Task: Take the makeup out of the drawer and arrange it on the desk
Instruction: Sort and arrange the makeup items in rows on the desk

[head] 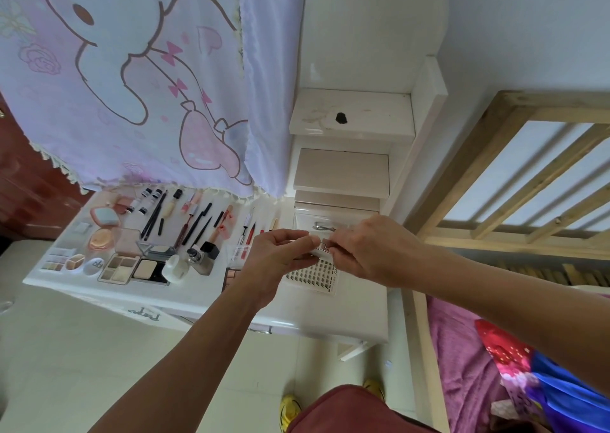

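Note:
Both hands meet over the right part of the white desk [185, 292]. My left hand [280, 254] and my right hand [366, 247] pinch the two ends of a small flat palette [321, 249] held just above the desk. Under the hands lies a false-lash card [313, 276] with rows of dark lashes. A brown eyeshadow palette [230, 276] lies partly hidden by my left wrist. Many makeup items are laid out in rows to the left: brushes and pencils [194, 218], compacts [105, 216], open palettes [120, 267], small bottles [175, 267].
A cartoon-print cloth [132, 86] hangs over the desk's back. White stepped drawers [350, 112] rise behind the hands, one with a metal handle [321, 226]. A wooden bed frame [495, 168] and pink bedding [462, 350] stand at the right. Tiled floor lies below.

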